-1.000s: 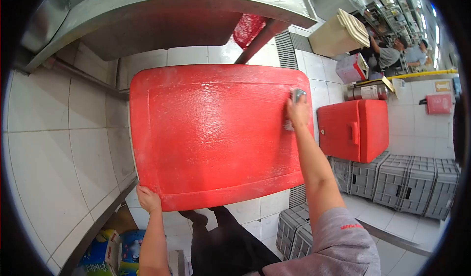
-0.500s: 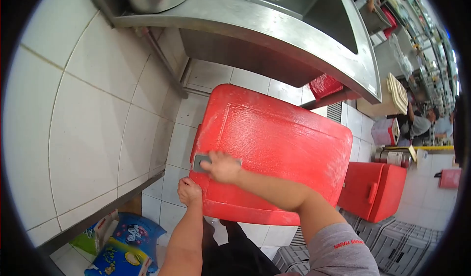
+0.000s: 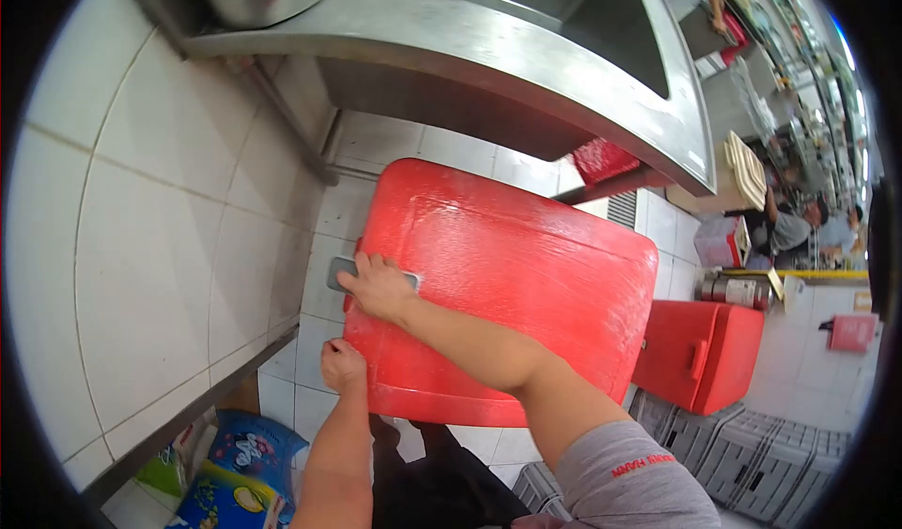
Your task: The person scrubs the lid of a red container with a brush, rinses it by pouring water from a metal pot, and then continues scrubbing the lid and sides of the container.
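Red lid (image 3: 507, 294) scraped at nine o'clock.
My right hand (image 3: 376, 285) clenches the scraper (image 3: 343, 271); left hand (image 3: 340, 362) pinches the rim, which I judge slippery.

Bare forearms, both, with bare hands: left hand (image 3: 342, 364), right hand (image 3: 378, 286). Short grey sleeve (image 3: 631, 477) on the right shoulder, small red lettering printed near its hem. Dark trousers (image 3: 442, 487) below, black or near black, plain, no markings readable.
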Motion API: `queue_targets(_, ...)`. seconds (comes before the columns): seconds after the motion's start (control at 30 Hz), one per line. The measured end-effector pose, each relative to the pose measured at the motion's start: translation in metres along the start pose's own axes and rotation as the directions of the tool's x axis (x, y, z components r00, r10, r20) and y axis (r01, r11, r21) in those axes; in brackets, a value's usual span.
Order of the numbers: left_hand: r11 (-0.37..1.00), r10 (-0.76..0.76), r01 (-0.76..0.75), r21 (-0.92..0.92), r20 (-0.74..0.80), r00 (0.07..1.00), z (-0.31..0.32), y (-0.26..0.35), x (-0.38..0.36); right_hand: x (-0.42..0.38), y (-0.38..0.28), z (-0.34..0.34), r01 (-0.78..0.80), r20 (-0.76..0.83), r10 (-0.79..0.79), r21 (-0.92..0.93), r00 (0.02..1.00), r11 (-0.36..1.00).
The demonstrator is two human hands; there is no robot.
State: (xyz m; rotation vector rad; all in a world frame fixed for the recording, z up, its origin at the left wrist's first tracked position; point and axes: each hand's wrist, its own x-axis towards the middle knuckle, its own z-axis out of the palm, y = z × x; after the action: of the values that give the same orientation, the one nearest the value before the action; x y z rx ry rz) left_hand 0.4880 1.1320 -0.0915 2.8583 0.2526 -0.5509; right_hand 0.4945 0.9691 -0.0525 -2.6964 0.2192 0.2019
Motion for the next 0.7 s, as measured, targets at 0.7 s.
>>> queue_targets(0.7,0.776,0.629,-0.628,0.059,0.011,0.777,0.022,-0.027,0.016,-0.135,0.175,-0.062,-0.668,-0.287,0.675,0.138,0.679,0.731)
